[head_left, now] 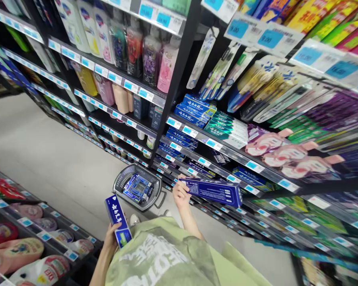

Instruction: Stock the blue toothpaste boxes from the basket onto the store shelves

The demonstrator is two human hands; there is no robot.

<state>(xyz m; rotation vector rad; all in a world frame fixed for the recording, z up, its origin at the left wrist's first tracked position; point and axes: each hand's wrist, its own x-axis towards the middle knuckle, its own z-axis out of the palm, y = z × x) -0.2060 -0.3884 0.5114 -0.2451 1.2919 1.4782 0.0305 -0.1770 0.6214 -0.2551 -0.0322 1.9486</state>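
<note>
In the lower middle, my left hand (pixel 111 235) grips a dark blue toothpaste box (pixel 118 219) by its lower part, its white lettering facing up. My right hand (pixel 181 194) is closed on the left end of another dark blue toothpaste box (pixel 214 191), which points right in front of the lower shelves. Between and beyond my hands a grey shopping basket (pixel 121 170) stands on the floor. Several blue boxes (pixel 138 186) lie inside it.
Blue toothpaste boxes (pixel 193 109) and green-white ones (pixel 226 129) fill the right shelves, below hanging toothbrushes (pixel 253 87). Pump bottles (pixel 134 49) stand on the left shelving. A low shelf with bottles (pixel 16 252) is at the lower left. Grey floor (pixel 62 159) runs between.
</note>
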